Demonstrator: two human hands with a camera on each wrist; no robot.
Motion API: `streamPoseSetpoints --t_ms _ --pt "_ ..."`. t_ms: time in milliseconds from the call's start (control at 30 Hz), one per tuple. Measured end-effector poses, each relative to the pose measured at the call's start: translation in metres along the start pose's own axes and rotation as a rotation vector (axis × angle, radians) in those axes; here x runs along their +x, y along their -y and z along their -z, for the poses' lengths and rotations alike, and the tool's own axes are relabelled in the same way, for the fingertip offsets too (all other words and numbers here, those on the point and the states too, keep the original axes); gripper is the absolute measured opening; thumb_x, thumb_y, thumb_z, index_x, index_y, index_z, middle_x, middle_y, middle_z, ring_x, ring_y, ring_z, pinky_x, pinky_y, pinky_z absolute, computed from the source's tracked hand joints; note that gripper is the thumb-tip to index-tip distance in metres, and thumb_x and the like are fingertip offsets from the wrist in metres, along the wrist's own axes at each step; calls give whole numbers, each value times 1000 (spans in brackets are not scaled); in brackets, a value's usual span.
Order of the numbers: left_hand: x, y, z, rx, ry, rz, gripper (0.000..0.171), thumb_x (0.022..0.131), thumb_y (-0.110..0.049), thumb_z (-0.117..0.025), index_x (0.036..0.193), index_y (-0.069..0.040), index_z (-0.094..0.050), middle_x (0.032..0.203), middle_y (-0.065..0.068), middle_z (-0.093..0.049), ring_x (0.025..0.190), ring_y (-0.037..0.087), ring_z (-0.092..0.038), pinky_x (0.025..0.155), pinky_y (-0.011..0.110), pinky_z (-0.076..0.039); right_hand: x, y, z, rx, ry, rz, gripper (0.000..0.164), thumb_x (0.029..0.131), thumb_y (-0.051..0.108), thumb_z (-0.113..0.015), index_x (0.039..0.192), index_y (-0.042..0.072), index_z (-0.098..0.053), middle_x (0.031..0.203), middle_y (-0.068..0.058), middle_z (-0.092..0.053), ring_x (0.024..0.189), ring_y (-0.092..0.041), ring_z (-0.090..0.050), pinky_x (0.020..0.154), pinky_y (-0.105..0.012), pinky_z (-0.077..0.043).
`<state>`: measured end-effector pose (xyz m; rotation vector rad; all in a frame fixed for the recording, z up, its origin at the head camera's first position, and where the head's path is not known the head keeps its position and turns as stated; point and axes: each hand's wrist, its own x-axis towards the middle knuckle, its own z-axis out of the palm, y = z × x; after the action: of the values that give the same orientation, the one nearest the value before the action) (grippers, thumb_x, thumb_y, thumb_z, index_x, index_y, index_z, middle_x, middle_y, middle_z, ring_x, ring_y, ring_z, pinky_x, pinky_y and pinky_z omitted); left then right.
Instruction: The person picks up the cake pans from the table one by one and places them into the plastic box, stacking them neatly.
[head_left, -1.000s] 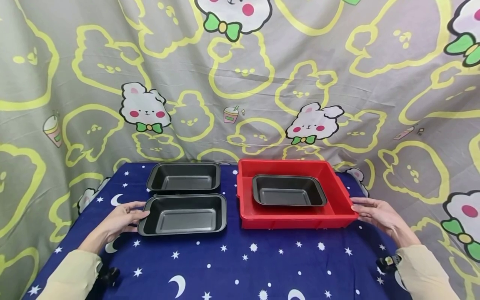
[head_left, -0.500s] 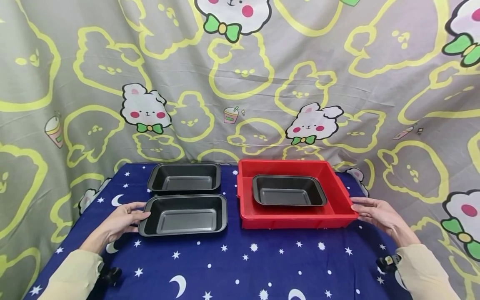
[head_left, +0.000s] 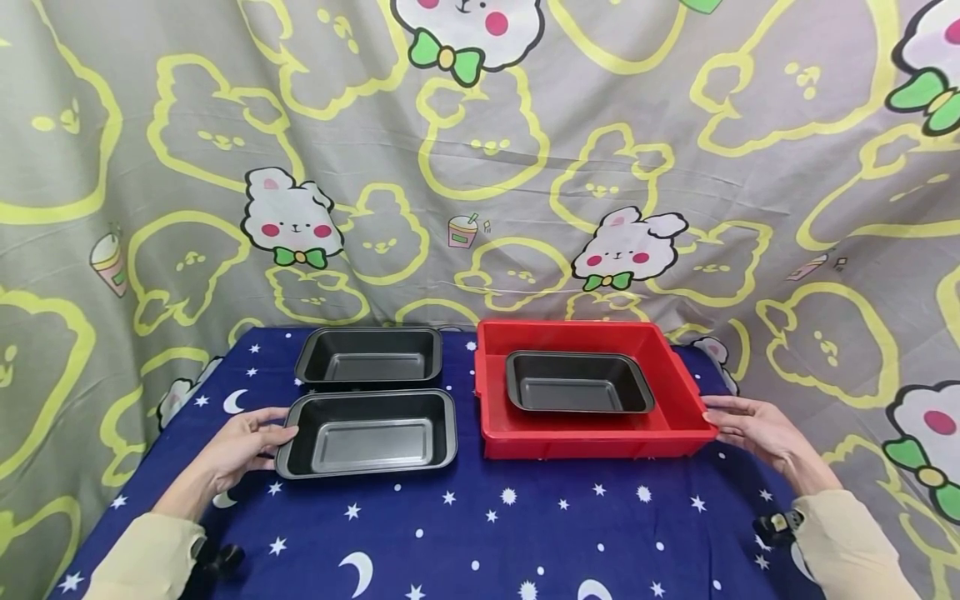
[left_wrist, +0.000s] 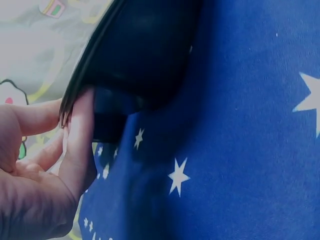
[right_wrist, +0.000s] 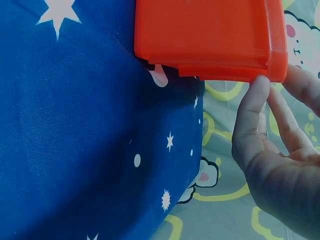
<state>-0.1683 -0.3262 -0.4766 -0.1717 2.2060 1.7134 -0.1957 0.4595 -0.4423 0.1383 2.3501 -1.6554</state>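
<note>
In the head view my left hand (head_left: 238,450) pinches the left rim of a black loaf pan (head_left: 371,442). The left wrist view has my thumb and fingers on either side of that pan's rim (left_wrist: 82,65). Just behind it stands a second black loaf pan (head_left: 375,365). A third, smaller-looking black loaf pan (head_left: 576,393) lies inside a red plastic bin (head_left: 592,446). At the bin's front right corner, my right hand (head_left: 757,433) holds the rim with its fingertips. The right wrist view shows the red bin's end (right_wrist: 205,40) and my right hand (right_wrist: 280,155) gripping its edge.
A dark blue cloth (head_left: 465,533) with white stars and moons covers the table. Behind and on both sides hangs a grey curtain (head_left: 495,267) with yellow outlines and rabbit faces. The pans stand left of the red bin, with a narrow gap between.
The front loaf pan has shifted very slightly toward me in my left hand, and its near edge sits a little lower in view. The right hand and the red bin stay put.
</note>
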Motion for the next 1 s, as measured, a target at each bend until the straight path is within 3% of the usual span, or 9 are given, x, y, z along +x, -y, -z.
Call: streamPoseSetpoints --t_ms 267,500,667,1000 --pt "-8 -5 -6 2 -13 -21 70 106 -13 -61 158 13 -23 92 -17 -73 77 6 -70 66 29 -63 -1 0 1 40 9 7 25 104 12 -67 128 15 -72 105 19 -77 91 -6 -77 82 -24 -65" --pt "-11 -5 -9 -2 -25 -45 66 107 -9 -58 157 16 -21 92 -18 -73 75 6 -69 64 28 -62 -1 0 1 65 17 10 23 104 11 -66 118 27 -75 104 19 -77 91 -6 -77 81 -23 -65" --pt "-12 -5 -11 3 -42 -46 65 107 -8 -57 156 16 -23 91 -19 -73 72 5 -66 63 27 -61 -1 0 1 72 17 6 23 104 11 -66 118 28 -75 104 19 -77 90 -6 -77 81 -23 -65" --pt "-16 -10 -14 -6 -69 -71 65 105 -7 -59 155 16 -25 88 -20 -72 71 4 -66 60 26 -60 -1 -1 1 49 11 0 24 104 13 -67 127 18 -72 104 20 -76 91 -5 -77 82 -24 -65"
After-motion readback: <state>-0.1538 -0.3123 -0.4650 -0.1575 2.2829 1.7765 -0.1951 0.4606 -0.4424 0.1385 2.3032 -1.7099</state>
